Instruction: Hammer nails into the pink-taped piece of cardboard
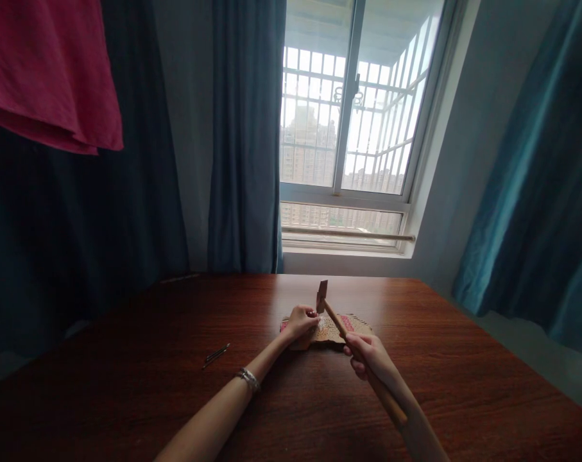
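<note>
My right hand [370, 357] is wrapped round the wooden handle of a hammer [337, 319]. The hammer's head is raised a little above a piece of cardboard [360, 328] with a ragged edge, coloured patches and many small marks. Over the cardboard's left part, my left hand [302, 323] is closed in a pinch, close by the hammer head. What its fingertips hold is too small to make out. Left of that hand, a few thin dark metal pieces that look like nails [216, 355] lie together on the table.
The brown wooden table [141, 391] reaches back to the wall under a barred window [343, 115]. Blue curtains [245, 141] hang on both sides. A pink cloth [50, 70] hangs at the upper left. The table's right edge slopes away beside my right arm.
</note>
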`<state>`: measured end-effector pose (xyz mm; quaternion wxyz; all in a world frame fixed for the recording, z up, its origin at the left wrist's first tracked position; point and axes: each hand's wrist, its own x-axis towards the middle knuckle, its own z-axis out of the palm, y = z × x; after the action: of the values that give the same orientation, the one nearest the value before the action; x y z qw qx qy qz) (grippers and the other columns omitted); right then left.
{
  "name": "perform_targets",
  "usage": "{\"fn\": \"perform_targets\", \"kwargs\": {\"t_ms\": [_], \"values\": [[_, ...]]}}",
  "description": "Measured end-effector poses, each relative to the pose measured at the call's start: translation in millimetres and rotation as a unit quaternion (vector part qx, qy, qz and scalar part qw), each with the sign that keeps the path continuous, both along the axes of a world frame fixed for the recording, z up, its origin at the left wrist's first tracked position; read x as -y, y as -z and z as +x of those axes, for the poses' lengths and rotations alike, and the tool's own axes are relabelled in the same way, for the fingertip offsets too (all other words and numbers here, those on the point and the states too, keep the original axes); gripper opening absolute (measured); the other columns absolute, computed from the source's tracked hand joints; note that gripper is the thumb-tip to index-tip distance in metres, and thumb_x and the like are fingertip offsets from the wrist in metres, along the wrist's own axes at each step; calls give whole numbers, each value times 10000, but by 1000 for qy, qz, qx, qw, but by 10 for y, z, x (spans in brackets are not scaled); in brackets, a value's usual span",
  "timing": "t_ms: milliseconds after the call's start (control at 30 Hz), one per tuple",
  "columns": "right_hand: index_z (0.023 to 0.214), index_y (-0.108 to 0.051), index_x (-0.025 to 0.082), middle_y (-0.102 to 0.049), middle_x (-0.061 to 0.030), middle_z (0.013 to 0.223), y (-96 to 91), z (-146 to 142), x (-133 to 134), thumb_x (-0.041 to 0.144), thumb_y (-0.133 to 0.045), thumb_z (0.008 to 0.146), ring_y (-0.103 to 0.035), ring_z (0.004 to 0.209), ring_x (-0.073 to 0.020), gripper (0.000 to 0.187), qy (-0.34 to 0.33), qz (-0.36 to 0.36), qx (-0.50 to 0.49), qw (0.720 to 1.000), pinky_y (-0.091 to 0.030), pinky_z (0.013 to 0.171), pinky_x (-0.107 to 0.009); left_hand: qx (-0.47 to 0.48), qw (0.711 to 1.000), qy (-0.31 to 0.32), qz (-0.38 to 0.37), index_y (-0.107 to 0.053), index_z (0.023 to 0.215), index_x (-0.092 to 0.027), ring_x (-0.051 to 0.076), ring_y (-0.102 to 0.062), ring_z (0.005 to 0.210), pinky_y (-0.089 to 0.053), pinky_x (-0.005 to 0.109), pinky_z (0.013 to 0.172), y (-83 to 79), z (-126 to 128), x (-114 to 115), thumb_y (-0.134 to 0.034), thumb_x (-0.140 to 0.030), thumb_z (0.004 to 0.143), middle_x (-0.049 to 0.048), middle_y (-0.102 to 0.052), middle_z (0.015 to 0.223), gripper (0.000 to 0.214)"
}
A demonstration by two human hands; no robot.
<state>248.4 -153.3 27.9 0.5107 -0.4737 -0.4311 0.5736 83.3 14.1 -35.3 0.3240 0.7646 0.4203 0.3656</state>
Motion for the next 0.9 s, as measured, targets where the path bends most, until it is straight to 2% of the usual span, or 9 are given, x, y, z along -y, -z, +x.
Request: {"fn": "perform_targets", "kwargs": {"t_ms": [267, 433, 600, 700, 800, 900], "values": [[866, -559, 137, -509, 48, 574, -6, -29, 34, 495, -647, 639, -353, 285, -26, 433, -3, 6, -11, 1000, -230, 250, -164, -13, 1000, -11, -9, -668, 668, -122, 152, -557, 641, -381, 215, 574, -36, 8, 30, -588, -363, 645, 18, -634, 638, 255], [822, -554, 144, -507, 47, 585, -1, -25, 28, 500, -634, 658, -351, 286, -23, 400, 5, 16, -13, 1000, -230, 254, -163, -12, 1000, -2, -10, -673, 686, -121, 155, -561, 637, -382, 216, 566, -49, 8, 35, -588, -364, 653, 25, -637, 643, 259], [669, -522, 148, -492, 43, 547, -16, 91, 5, 509, -614, 667, -346, 283, -26, 373, 50, 56, 31, 997, -245, 253, -171, -9, 1000, 14, -15, -680, 697, -124, 151, -561, 648, -389, 216, 578, -55, -21, 35, -612, -361, 636, 19, -637, 647, 254], [670, -544, 146, -475, 45, 529, 23, 203, -27, 466, -600, 676, -351, 301, -34, 325, 101, 68, 81, 989, -270, 270, -174, 5, 997, 65, -34, -687, 719, -111, 146, -564, 636, -394, 220, 579, -48, -63, -9, -628, -347, 623, 18, -635, 645, 262], [738, -594, 138, -494, 36, 523, 134, 352, -86, 409, -577, 669, -380, 315, -62, 280, 169, 62, 175, 968, -300, 293, -197, 7, 992, 111, -67, -699, 810, -99, 166, -587, 682, -419, 237, 612, -87, -133, -94, -653, -349, 605, 38, -659, 714, 326], [806, -641, 139, -511, 28, 465, 272, 548, -145, 377, -522, 691, -442, 343, -110, 290, 236, 56, 335, 911, -350, 362, -230, 1, 989, 123, -81, -657, 1023, -113, 208, -597, 854, -448, 264, 716, -200, -244, -179, -703, -352, 566, 77, -672, 889, 518]]}}
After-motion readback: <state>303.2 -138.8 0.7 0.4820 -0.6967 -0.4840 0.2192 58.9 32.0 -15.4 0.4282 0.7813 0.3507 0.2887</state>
